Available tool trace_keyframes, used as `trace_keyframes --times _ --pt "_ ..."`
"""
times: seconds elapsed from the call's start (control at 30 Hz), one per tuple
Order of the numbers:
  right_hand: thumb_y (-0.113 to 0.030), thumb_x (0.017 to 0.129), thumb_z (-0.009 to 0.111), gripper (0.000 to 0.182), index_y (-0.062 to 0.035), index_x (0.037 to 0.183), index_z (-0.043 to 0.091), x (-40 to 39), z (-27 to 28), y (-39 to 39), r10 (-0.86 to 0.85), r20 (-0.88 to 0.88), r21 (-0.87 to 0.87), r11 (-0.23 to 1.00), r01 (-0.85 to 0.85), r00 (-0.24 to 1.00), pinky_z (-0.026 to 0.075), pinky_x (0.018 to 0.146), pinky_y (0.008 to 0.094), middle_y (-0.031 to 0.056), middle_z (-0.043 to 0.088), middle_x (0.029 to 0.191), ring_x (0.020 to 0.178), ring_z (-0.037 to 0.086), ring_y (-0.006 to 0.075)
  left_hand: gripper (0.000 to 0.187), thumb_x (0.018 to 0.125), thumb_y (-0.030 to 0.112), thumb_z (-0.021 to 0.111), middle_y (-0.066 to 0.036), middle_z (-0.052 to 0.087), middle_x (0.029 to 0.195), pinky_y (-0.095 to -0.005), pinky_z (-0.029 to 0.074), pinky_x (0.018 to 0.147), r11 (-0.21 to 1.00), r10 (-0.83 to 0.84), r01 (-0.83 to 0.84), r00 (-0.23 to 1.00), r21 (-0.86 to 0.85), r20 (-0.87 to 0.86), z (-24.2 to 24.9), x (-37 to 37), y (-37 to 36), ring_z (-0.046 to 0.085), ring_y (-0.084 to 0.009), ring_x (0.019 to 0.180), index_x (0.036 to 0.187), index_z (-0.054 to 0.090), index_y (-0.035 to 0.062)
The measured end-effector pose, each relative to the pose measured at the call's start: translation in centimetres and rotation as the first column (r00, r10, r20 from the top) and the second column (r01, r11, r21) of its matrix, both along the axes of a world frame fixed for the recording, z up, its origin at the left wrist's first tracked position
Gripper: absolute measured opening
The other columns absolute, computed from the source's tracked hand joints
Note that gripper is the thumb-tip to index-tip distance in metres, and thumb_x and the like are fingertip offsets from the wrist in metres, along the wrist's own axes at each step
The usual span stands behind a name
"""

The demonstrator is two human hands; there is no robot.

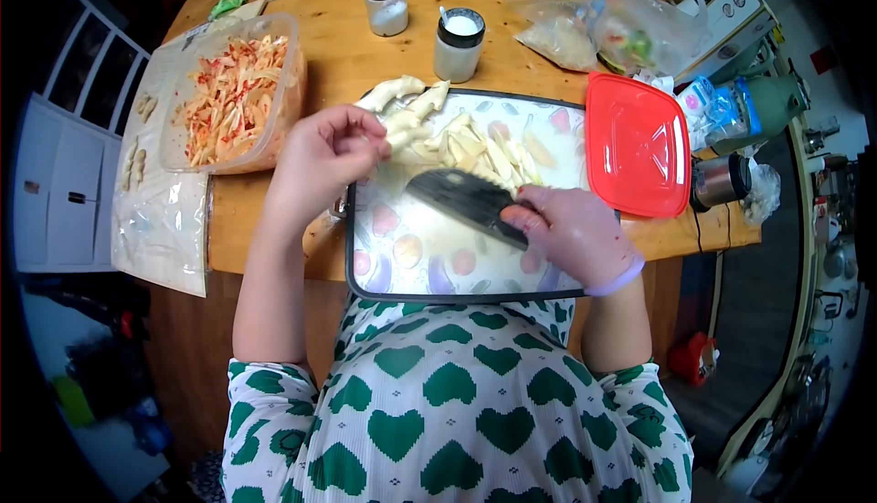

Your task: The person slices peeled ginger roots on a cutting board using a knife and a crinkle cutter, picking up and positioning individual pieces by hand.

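My right hand, in a thin translucent glove, grips a dark-bladed kitchen knife, its blade slightly blurred and slanting up to the left over the cutting board. Bare and curled, my left hand hovers at the board's left edge with thumb and fingers pinched together; whatever may be between them is hidden. Just beyond its fingertips lie whole pale pieces that look like peeled ginger root. Cut pale slices are heaped on the board above the knife.
A clear tub of reddish shredded food stands left, on plastic sheeting. Two jars stand behind the board. A red lid overlaps its right side. Plastic bags lie at the back right.
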State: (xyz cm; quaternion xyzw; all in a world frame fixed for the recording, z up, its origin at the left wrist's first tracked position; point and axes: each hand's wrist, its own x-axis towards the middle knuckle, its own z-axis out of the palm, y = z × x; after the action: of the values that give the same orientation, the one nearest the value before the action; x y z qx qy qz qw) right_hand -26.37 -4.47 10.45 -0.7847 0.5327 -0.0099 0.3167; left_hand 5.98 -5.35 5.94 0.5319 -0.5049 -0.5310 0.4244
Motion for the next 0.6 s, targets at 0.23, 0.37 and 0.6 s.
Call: trace_keyframes --times 0.23,0.37,0.6 --pt "-0.037 0.106 0.065 0.032 -0.0056 0.101 0.07 -1.3 -0.3 -0.3 -0.096 -0.015 -0.084 0.992 0.094 0.995 0.053 0.073 0.0535 0.0232 0.071 0.087 0.085 0.069 0.0454 0.013 0.092 -0.001 0.078 -0.002 0.076 0.098 -0.0239 0.056 0.078 0.98 -0.198 0.193 0.973 0.052 0.118 -4.0 -4.2 2.8 0.071 -0.0089 0.087 0.101 0.071 0.0038" --pt "-0.036 0.106 0.064 0.03 -0.0069 0.101 0.07 -0.9 -0.1 0.5 -0.085 -0.016 -0.082 0.993 0.084 0.996 0.054 0.071 0.0513 0.0194 0.071 0.082 0.081 0.07 0.0423 0.014 0.086 0.009 0.085 -0.009 0.076 0.099 -0.0392 0.056 0.085 0.838 0.094 0.305 0.735 -0.452 0.671 -3.3 -4.6 3.3 0.071 -0.0272 0.092 0.099 0.081 0.0064" --pt "-0.034 0.107 0.064 0.028 -0.0085 0.096 0.066 -0.5 0.9 1.4 0.001 -0.056 -0.201 0.98 -0.012 0.998 0.054 0.065 0.0478 0.0148 0.07 0.073 0.071 0.07 0.0392 0.016 0.084 0.008 0.086 -0.009 0.074 0.1 -0.0388 0.06 0.078 0.739 0.16 0.332 0.759 -0.586 0.632 -5.2 -6.5 5.1 0.072 -0.0296 0.09 0.099 0.08 0.0063"
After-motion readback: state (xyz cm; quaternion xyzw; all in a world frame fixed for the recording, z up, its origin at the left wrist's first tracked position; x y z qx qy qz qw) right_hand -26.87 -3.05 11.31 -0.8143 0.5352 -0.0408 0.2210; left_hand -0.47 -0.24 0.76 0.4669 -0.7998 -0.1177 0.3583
